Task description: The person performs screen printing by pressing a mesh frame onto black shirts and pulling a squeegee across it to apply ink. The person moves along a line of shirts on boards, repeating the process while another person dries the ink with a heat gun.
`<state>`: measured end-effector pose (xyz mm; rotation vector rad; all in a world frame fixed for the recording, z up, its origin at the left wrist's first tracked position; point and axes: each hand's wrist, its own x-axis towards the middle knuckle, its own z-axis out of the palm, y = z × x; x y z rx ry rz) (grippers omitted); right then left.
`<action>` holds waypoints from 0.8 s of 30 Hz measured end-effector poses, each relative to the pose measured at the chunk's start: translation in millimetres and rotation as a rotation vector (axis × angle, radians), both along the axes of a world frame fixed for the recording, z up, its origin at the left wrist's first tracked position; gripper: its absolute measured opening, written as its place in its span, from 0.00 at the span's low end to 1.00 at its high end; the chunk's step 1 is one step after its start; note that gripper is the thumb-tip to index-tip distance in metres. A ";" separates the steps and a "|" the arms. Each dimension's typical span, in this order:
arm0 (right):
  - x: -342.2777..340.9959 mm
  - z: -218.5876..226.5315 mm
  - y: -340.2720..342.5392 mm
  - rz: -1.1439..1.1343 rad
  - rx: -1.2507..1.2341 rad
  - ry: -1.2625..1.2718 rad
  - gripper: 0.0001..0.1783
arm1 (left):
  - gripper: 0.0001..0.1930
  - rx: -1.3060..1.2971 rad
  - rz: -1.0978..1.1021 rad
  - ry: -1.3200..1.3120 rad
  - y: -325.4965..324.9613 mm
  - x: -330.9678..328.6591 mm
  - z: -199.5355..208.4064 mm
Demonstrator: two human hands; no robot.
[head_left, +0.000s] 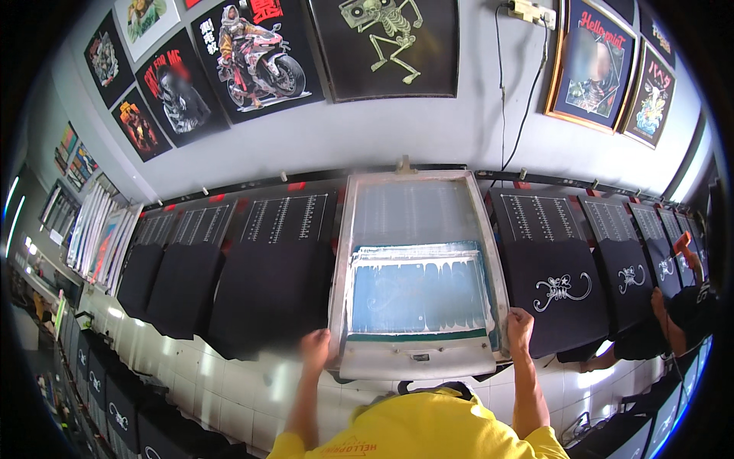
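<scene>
A screen printing frame (417, 361) lies in front of me, over the row of boards. White ink streaks (409, 255) cross its blue mesh (420, 298), which has a dark green strip along the near end. At the frame's near left corner, my left hand (315, 348) is closed on the edge, slightly blurred. My right hand (521, 329) grips the opposite side near the right corner, fingers curled. To the left lies a plain black T-shirt (267, 298); the black T-shirt (558, 306) to the right bears a white curling print. Whatever lies under the frame is hidden.
More boards with black shirts run off both ways along a wall rail (229, 186). At the far right, a co-worker in dark clothes (688, 321) is by an orange tool (681, 243). Stacked frames (99, 233) stand at the left. Cables (503, 99) hang down the wall.
</scene>
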<state>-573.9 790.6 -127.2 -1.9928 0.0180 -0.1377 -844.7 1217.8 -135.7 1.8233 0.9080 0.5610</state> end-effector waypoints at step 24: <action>8.2 -26.5 9.8 -0.023 -0.089 -0.073 0.11 | 0.18 0.249 -0.073 0.248 10.7 3.4 -12.4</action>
